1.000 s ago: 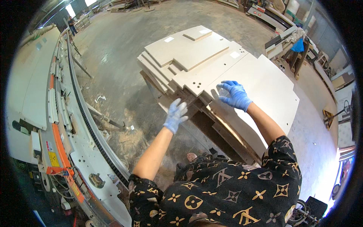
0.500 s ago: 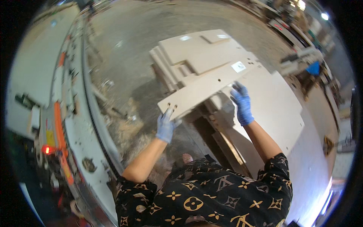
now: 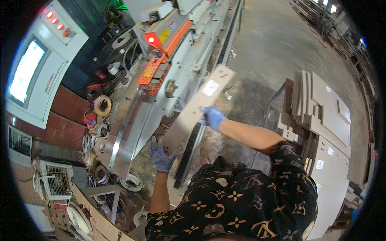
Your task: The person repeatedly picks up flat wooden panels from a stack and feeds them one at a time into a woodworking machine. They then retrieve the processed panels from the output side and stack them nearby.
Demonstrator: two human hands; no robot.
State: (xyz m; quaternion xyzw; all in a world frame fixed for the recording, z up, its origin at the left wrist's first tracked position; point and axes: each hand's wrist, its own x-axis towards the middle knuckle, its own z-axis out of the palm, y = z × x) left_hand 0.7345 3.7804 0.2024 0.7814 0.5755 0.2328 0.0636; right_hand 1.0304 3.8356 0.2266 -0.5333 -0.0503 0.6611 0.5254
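Observation:
A long pale wooden panel (image 3: 196, 108) with a white label and small holes is held up between both hands, slanting toward the machine. My left hand (image 3: 160, 157), in a blue glove, grips its near lower end. My right hand (image 3: 212, 117), also in a blue glove, grips its right edge about midway. The panel's far end is close to the long edge-banding machine (image 3: 169, 60) with orange guards and a lit red lamp.
A stack of pale cut panels (image 3: 321, 116) lies on a pallet at the right. A control cabinet with a screen (image 3: 30, 68) stands at the left. Rolls of edge tape (image 3: 102, 105) and cables litter the floor beside the machine. Bare concrete floor (image 3: 281, 40) stretches beyond.
I have turned from the stack to the machine. The panel, lifted off the stack by both hands, has swung left and now points at the machine.

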